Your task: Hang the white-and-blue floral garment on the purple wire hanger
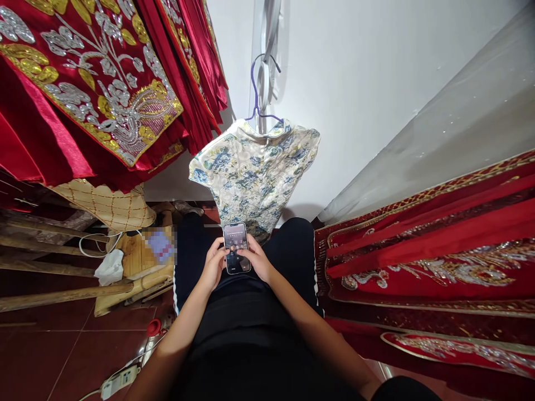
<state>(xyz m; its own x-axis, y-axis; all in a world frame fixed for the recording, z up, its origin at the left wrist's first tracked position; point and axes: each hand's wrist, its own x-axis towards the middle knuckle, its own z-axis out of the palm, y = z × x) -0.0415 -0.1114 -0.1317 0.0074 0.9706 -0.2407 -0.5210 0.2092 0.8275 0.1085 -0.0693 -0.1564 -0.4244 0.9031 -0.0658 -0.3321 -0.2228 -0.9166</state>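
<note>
Red embroidered cloth hangs either side as I watch. Both hands grip the phone [236, 248] over the lap: left hand [214, 263] at 9 o'clock, right hand [258, 260] at 3, long axis toward 12.

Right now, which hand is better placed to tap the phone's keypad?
Probably right. The right hand has its thumb over the lit screen of the phone, while the left hand wraps the phone's left edge, supporting it, thumb only at the rim.
</note>
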